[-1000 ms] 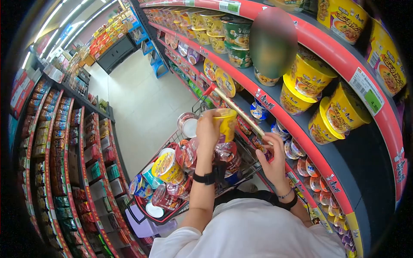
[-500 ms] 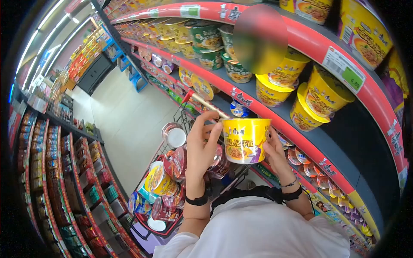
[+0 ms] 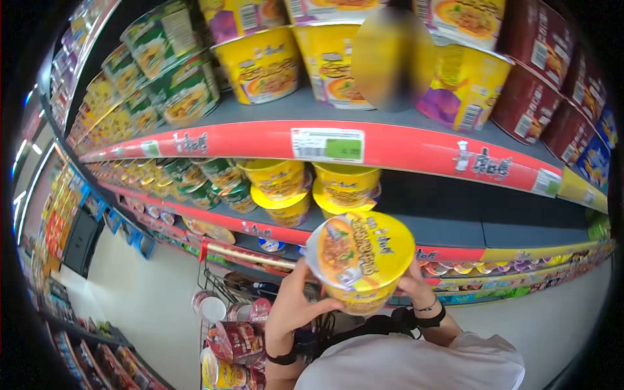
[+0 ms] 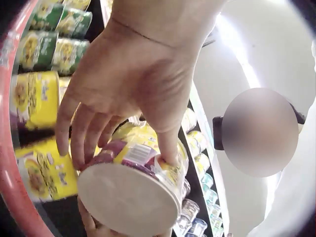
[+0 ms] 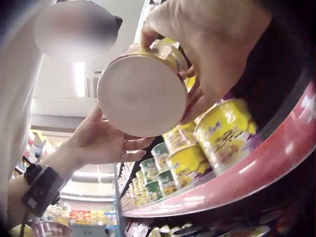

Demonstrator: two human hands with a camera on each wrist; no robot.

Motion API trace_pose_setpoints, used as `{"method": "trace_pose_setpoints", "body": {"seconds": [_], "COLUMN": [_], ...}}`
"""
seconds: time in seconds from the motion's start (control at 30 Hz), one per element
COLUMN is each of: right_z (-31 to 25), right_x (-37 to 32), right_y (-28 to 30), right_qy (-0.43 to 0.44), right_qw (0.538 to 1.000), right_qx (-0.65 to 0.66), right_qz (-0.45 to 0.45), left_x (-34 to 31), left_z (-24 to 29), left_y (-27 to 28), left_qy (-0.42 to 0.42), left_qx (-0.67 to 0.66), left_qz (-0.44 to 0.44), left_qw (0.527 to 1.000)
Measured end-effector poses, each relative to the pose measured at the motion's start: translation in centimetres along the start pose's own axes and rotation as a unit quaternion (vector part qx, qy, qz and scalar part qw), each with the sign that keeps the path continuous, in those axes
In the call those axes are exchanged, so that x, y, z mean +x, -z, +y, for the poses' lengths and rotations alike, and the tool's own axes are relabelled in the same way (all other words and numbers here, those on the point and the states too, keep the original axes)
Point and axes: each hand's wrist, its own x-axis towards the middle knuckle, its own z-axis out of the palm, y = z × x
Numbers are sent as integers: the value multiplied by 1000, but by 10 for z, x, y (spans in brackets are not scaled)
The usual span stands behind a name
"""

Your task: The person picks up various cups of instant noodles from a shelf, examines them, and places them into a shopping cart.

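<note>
A yellow instant noodle cup (image 3: pixel 364 257) is held between both hands in front of the shelf, its printed lid tilted up toward the head camera. The left hand (image 3: pixel 294 304) grips it from the left, with the thumb low on its side. On the other side, the right hand (image 3: pixel 414 286) grips the cup, its fingers partly hidden behind it. From below, the left wrist view shows the cup's plain white base (image 4: pixel 131 197) and a barcode on its purple and yellow side. Thumb and fingers of the right hand (image 5: pixel 212 49) also show around the cup in the right wrist view.
Yellow noodle cups (image 3: pixel 278 193) and green cups (image 3: pixel 224 179) stand stacked on the shelf behind the held cup. A red shelf edge (image 3: pixel 247 141) runs above them. At lower left is a wire shopping cart (image 3: pixel 207 283) with red cups (image 3: pixel 234 341) and a yellow cup (image 3: pixel 224 372).
The left hand first held the yellow cup over the cart; both hands then took it, and its lid now tilts toward the head camera. The view has swung right, toward the shelf.
</note>
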Motion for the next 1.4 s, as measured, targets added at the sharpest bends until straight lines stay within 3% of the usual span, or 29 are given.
{"method": "trace_pose_setpoints", "body": {"seconds": [0.07,0.13,0.23,0.27,0.3,0.33,0.37,0.47,0.57,0.67,0.83,1.07,1.33,1.4], "right_z": [-5,-6,-6,-12,-17,-23,-31,-40,-42,-39,-26,-25,-30,-16], "right_x": [-12,-21,-27,-25,-22,-19,-14,0,8,13,14,14,17,19], "right_y": [22,44,85,92,99,106,113,117,116,120,127,125,114,121], "right_qy": [27,59,44,44,55,66,106,125,94,66,47,20,-11,204], "right_qw": [998,995,976,976,963,947,901,916,902,887,870,888,865,806], "right_qx": [-31,-34,-188,-186,-222,-256,-380,-333,-379,-427,-470,-434,-476,-508], "right_qz": [38,67,103,102,142,181,178,186,186,165,145,151,159,224], "left_x": [18,36,64,74,82,89,95,108,111,110,108,108,101,95], "left_z": [2,8,0,0,-1,-2,-4,-9,-24,-38,-43,-45,-53,-51], "left_y": [-20,-39,-68,-77,-85,-93,-101,-125,-146,-154,-155,-153,-148,-146], "left_qy": [38,1,6,-63,-131,-130,-114,-96,-36,-37,-28,-27,-49,-35], "left_qx": [-90,-51,-102,-45,13,15,-17,-39,-39,-2,10,17,31,27], "left_qz": [-21,-18,-32,9,50,52,58,92,143,172,163,139,116,109], "left_qw": [995,999,994,997,990,990,992,990,988,984,986,990,992,993]}}
